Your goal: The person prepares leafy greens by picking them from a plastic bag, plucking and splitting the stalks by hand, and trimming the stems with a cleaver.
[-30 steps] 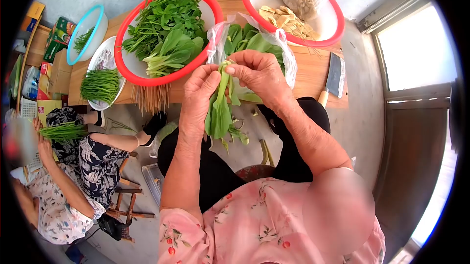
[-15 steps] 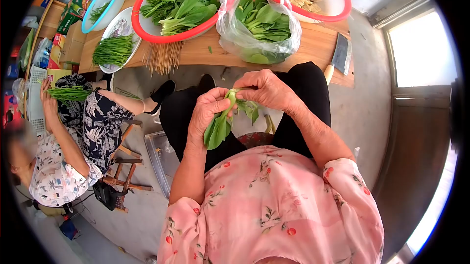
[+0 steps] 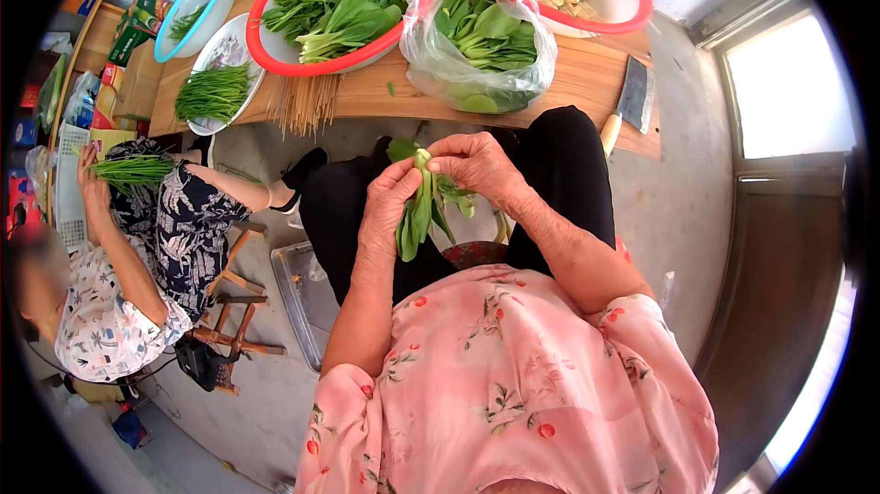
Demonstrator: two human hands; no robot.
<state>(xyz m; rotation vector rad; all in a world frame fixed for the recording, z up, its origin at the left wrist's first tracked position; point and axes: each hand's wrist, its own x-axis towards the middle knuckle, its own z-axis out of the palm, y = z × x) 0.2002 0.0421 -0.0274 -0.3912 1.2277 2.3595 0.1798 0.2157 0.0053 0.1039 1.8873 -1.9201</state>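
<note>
A small bok choy (image 3: 418,219) hangs leaves-down over my lap, its pale base uppermost. My left hand (image 3: 387,205) is closed around its stalks from the left. At the base, the fingers of my right hand (image 3: 481,164) pinch the bok choy from the right. One loose-looking leaf (image 3: 401,149) sticks up behind my fingers; whether it is still attached, I cannot tell. More bok choy fills a clear plastic bag (image 3: 431,72) on the table's near edge, ahead of my hands.
On the wooden table (image 3: 380,102) are a red-rimmed basin (image 3: 275,65) of greens, another red-rimmed basin (image 3: 632,22), skewers (image 3: 302,100) and a cleaver (image 3: 632,95). A plastic bin (image 3: 298,288) stands by my leg. At left, a seated person (image 3: 119,311) holds green stalks (image 3: 133,171).
Both hands have risen slightly with the bok choy, which now hangs more upright. A leaf now shows above my left fingers. The seated person has barely moved.
</note>
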